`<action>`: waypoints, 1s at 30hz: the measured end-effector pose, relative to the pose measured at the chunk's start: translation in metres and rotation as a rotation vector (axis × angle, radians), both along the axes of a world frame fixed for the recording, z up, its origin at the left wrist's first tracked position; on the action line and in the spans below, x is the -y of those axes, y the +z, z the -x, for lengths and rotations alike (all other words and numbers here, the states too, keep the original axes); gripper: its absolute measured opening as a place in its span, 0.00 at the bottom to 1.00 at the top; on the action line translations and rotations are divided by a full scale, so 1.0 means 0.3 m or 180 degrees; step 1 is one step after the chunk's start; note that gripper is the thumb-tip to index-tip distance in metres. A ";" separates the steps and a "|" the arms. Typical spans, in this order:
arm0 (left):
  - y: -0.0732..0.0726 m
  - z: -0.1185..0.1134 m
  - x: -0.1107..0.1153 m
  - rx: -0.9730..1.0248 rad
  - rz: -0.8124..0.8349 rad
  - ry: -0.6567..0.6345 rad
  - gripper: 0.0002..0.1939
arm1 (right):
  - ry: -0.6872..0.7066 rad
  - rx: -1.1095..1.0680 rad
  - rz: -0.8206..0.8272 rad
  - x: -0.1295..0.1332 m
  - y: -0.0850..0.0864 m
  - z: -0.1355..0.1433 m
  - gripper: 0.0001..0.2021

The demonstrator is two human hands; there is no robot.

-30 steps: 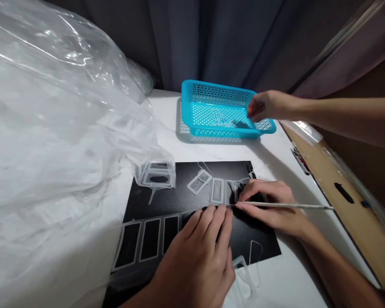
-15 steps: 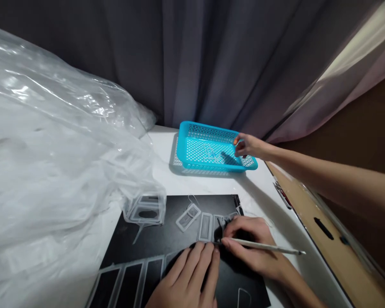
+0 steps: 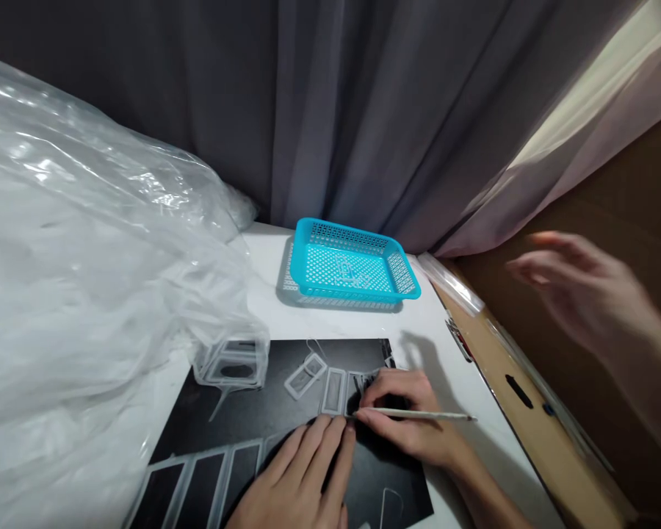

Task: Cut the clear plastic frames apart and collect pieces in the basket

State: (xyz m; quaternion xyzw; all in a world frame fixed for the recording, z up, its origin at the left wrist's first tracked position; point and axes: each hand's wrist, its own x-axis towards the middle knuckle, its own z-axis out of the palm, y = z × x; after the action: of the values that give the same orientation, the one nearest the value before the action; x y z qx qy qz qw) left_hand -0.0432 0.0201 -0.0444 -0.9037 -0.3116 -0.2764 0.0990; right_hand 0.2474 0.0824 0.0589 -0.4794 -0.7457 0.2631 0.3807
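My left hand [image 3: 308,470] lies flat on a dark sheet [image 3: 286,367] with its fingers stretched out. Pinched in my right hand [image 3: 402,419] is a thin whitish stick [image 3: 435,415], its tip near my left fingertips. Small clear-edged rectangular pieces [image 3: 333,391] stand out on the sheet, just above my left fingers; a tilted one [image 3: 305,375] is further left. Larger clear-framed panels [image 3: 206,477] run along the lower left of the sheet. What lies directly under both hands is hidden.
A blue perforated basket [image 3: 352,272] sits behind the sheet on the white table [image 3: 258,294]. Clear plastic sheeting [image 3: 99,279] heaps over the left side. Another person's hand [image 3: 589,294], blurred, is at the right, above a brown board [image 3: 507,360]. Dark curtains hang behind.
The other person's hand has moved from over the basket to the right. The view has shifted slightly. My left hand stays flat and my right hand keeps the stick.
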 end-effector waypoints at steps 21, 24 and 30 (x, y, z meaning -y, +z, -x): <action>0.121 0.003 0.028 -0.0145 0.0487 -0.0125 0.25 | 0.0322 0.0026 0.0023 0.134 -0.128 0.139 0.06; 0.119 0.001 0.030 -0.0115 0.0473 -0.0111 0.26 | 0.0410 0.0098 -0.0045 0.131 -0.132 0.138 0.04; 0.105 -0.009 0.032 -0.0139 0.0458 -0.0124 0.26 | 0.0594 0.0215 -0.0117 0.131 -0.136 0.136 0.04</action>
State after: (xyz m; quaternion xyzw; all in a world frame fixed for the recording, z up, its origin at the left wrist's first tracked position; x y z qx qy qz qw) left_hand -0.0405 0.0106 -0.0129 -0.9202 -0.3107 -0.2354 0.0352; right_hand 0.2065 0.0431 0.0182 -0.4093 -0.8042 0.2675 0.3379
